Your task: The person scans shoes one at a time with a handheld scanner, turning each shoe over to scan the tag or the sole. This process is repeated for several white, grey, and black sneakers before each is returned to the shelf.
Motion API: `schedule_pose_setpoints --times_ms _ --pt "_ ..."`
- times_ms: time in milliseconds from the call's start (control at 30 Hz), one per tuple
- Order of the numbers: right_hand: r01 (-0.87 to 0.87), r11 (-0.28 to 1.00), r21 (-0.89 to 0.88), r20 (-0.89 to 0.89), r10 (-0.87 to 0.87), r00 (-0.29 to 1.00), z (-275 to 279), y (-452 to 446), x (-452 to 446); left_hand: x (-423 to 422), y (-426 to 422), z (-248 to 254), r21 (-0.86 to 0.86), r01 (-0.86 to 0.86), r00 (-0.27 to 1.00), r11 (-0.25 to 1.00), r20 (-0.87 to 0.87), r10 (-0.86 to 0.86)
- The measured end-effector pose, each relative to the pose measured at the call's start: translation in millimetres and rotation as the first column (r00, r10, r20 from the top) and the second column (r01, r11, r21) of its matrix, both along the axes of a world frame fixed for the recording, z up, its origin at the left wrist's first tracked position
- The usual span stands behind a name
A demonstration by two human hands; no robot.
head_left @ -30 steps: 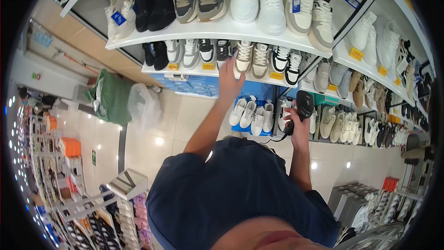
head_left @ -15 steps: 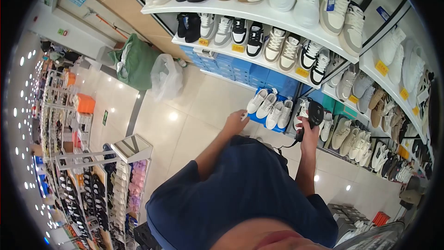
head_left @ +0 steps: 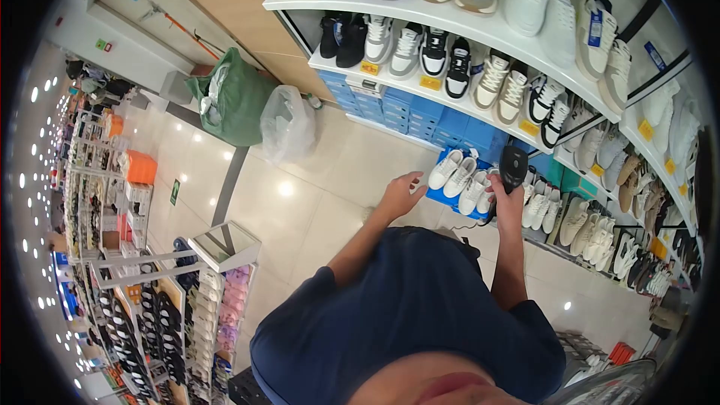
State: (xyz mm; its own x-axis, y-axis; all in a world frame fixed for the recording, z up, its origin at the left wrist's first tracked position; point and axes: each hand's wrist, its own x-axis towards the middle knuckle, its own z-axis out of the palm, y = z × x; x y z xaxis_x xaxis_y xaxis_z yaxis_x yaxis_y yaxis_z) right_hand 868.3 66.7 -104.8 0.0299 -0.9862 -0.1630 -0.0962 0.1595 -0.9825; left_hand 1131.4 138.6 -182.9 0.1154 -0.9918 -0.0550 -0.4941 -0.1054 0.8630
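Observation:
My right hand [head_left: 509,201] is wrapped round the handle of a black barcode scanner [head_left: 513,166], whose head points away from me toward the shelves. A thin dark cord hangs near its handle. To the left, my left hand [head_left: 403,195] is held in the air with thumb and fingers apart, and nothing shows in it. Just beyond both hands, white sneakers [head_left: 445,169] stand in pairs on a blue shoebox [head_left: 444,199]. The scanner and right hand partly cover the rightmost of these shoes.
A white display shelf [head_left: 360,4] with rows of sneakers runs along the far side. Stacked blue shoeboxes [head_left: 405,114] sit under it. A green sack [head_left: 238,97] and a clear plastic bag [head_left: 289,126] rest on the floor. At lower left stands a slanted mirror [head_left: 225,244] beside shoe racks.
My right hand has raised the scanner away from the shoes' right side, and it now overlaps the white pair. My left hand's fingers have spread. The whole view has shifted slightly.

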Motion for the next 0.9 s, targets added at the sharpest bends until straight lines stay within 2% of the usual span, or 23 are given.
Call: schedule_pose_setpoints --times_ms 133,200,267,333,433,600,700,900 --pt "-0.01 0.997 0.081 -0.077 0.017 0.997 5 15 90 92 36 -27 0.093 -0.022 1.0 0.995 0.002 0.022" --pt "-0.162 0.987 0.007 -0.155 0.161 0.975 6 26 152 157 57 -34 0.179 -0.068 0.996 0.981 0.064 0.057" --pt "-0.225 0.974 -0.006 -0.198 0.219 0.955 5 31 188 197 63 -32 0.186 -0.092 0.994 0.978 0.069 0.08" --pt "-0.388 0.914 -0.122 -0.29 0.341 0.894 10 37 221 233 66 -28 0.184 -0.128 0.991 0.975 0.067 0.117" --pt "-0.46 0.886 -0.056 -0.324 0.419 0.848 25 42 259 274 63 -22 0.167 -0.191 0.979 0.967 0.1 0.176" --pt "-0.473 0.877 -0.086 -0.296 0.431 0.852 24 36 292 308 52 -21 0.133 -0.236 0.971 0.963 0.072 0.228" --pt "-0.484 0.875 -0.032 -0.302 0.453 0.839 23 24 302 309 43 -24 0.145 -0.226 0.974 0.963 0.041 0.223" --pt "-0.514 0.857 -0.04 -0.246 0.49 0.836 13 -14 326 299 22 -34 0.198 -0.147 0.986 0.969 -0.052 0.16"
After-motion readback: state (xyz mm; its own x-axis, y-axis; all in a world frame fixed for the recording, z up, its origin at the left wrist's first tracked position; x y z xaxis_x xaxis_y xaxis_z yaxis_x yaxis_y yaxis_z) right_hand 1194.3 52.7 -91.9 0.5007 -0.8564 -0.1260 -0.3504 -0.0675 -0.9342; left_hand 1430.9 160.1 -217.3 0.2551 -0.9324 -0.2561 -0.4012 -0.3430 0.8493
